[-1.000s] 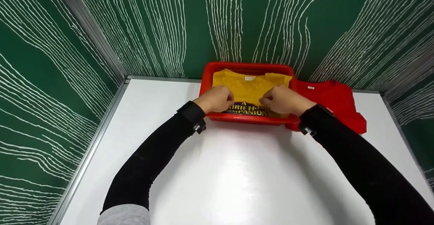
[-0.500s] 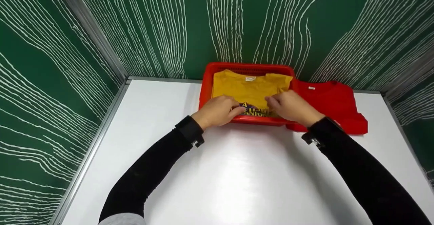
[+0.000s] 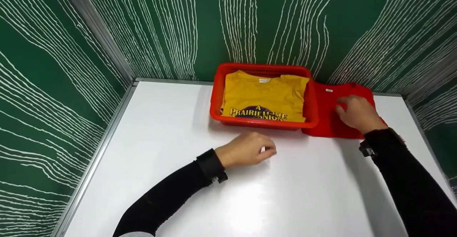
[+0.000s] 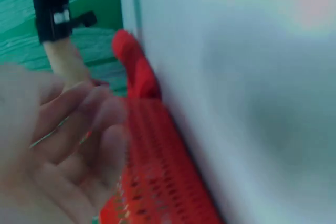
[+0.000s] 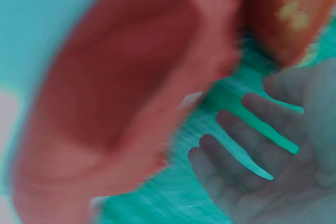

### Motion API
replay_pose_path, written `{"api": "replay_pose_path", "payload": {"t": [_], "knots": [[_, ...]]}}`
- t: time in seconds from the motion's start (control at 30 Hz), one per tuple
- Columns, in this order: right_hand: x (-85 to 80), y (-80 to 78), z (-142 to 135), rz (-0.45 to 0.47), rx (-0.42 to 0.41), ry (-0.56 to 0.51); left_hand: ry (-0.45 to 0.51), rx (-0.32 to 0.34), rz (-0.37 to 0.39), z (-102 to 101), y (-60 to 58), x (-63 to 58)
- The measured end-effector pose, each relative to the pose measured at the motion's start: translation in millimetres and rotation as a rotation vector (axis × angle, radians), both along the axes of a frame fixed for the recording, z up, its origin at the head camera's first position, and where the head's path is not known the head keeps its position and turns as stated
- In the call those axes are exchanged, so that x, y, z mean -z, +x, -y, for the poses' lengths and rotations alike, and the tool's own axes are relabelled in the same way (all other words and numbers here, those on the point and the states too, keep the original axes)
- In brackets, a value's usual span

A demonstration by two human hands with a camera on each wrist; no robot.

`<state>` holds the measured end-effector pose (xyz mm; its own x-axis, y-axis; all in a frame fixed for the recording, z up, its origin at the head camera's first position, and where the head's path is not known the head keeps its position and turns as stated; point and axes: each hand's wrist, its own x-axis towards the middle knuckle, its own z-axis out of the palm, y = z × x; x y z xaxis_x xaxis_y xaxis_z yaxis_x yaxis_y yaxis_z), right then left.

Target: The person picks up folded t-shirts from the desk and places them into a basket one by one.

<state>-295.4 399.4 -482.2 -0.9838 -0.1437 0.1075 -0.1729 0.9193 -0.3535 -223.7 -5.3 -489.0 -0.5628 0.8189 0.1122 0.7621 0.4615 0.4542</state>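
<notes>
A folded yellow T-shirt with dark lettering lies in a red plastic basket. To the right of the basket, a folded red T-shirt lies on the table. My right hand is over the red T-shirt, covering part of it; in the right wrist view its fingers are spread and hold nothing. In front of the basket, my left hand is above the table with loosely bent fingers and nothing held. The left wrist view shows that hand beside the perforated basket wall.
The white table extends left of and in front of the basket. Behind the basket and the red T-shirt stands a green wall with white wavy lines, and similar panels flank both sides.
Both hands have left the yellow T-shirt. The left has drawn back toward me, out of the basket, and the right has moved right, over the red T-shirt. The basket stays in place.
</notes>
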Motion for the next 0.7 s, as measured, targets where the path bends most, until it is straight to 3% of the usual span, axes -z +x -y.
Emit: {"api": "replay_pose_path", "payload": {"t": [0.17, 0.3, 0.47, 0.7], "knots": [[32.5, -3.0, -41, 0.248, 0.04, 0.086, -0.071, 0.019, 0.038, -6, 6.7, 21.7], [42.6, -1.1, -58, 0.377, 0.052, 0.127, -0.09, 0.002, 0.055, -11, 7.5, 33.3], [41.0, 3.4, -59, 0.384, 0.035, 0.143, -0.108, 0.001, 0.045, -22, 5.0, 40.9], [38.8, 18.5, -53, 0.348, 0.011, 0.189, -0.108, -0.061, -0.057, -52, 0.2, 39.2]]}}
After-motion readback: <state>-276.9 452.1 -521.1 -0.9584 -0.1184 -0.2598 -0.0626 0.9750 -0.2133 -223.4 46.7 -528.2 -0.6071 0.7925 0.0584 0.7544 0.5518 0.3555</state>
